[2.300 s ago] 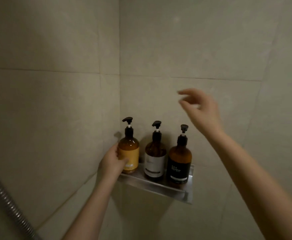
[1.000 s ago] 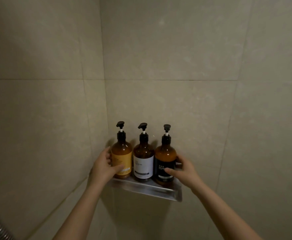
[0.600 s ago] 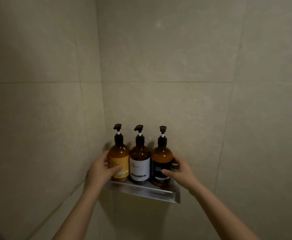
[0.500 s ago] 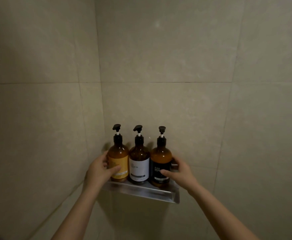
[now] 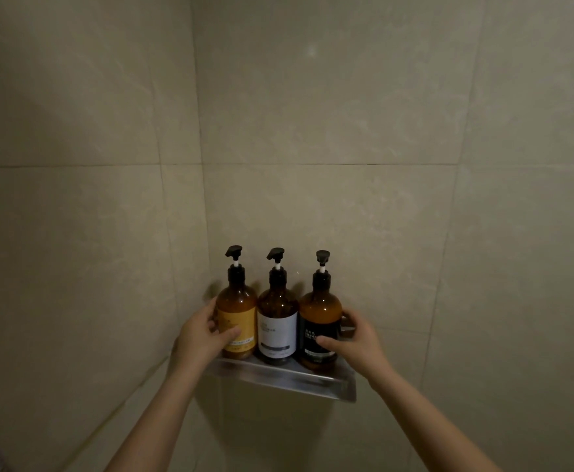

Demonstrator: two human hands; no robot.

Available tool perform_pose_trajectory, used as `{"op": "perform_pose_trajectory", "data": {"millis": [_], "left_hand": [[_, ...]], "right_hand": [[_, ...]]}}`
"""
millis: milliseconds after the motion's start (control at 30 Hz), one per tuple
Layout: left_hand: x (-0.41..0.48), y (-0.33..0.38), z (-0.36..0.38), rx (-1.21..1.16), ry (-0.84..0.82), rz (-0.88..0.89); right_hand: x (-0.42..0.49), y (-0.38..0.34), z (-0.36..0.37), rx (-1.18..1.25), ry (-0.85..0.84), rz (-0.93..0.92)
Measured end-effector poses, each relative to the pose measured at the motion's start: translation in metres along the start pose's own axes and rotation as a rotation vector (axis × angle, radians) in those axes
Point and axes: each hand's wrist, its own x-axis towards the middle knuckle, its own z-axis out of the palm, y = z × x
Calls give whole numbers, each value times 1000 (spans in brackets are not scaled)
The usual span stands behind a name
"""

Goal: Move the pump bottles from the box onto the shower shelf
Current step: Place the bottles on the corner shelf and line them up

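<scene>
My fingers (image 5: 226, 335) of the left hand (image 5: 200, 338) wrap the yellow-label bottle (image 5: 237, 316), and the right hand (image 5: 355, 342) grasps the black-label bottle (image 5: 319, 323) from its right side. The white-label bottle (image 5: 277, 321) stands between them, touching both. All three stand upright on the shower shelf (image 5: 289, 381) in the corner, straight ahead of both hands. My arms reach up and forward. I judge only releasing remains.
</scene>
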Motion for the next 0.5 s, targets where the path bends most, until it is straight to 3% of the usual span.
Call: {"op": "perform_pose_trajectory", "data": {"millis": [500], "left_hand": [[0,4,-1,15,-10,8]], "right_hand": [[-3,-7,-2,31,-5,40]]}}
